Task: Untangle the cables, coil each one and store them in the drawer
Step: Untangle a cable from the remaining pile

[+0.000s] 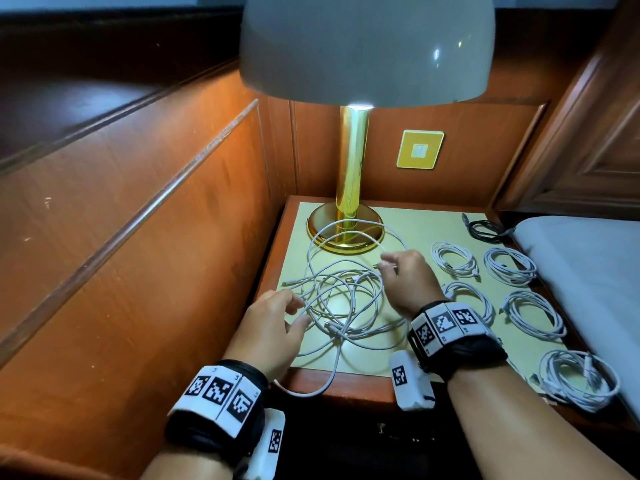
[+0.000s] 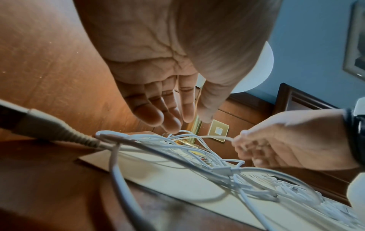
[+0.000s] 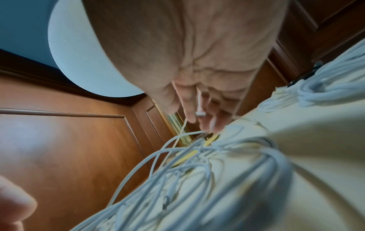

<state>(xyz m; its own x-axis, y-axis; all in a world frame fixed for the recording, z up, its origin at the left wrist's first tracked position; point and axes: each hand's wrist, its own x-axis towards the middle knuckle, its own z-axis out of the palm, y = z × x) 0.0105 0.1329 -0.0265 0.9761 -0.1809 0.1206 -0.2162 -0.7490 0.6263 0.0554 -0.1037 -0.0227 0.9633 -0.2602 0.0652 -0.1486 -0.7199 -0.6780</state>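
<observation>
Wood panelling surrounds a small bench (image 1: 408,216) under a lamp (image 1: 349,188). The left hand (image 1: 273,327), its grip spread and relaxed, hovers over the tangled cables (image 1: 339,296); best it steadies the heap. The right hand (image 1: 408,282) pinches one cable's end; draw it out slowly. Coiled cables (image 1: 533,313) lie beyond.

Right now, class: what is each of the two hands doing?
Left hand: open, fingers relaxed just above the tangled white cables.
Right hand: pinching a white cable end.
</observation>
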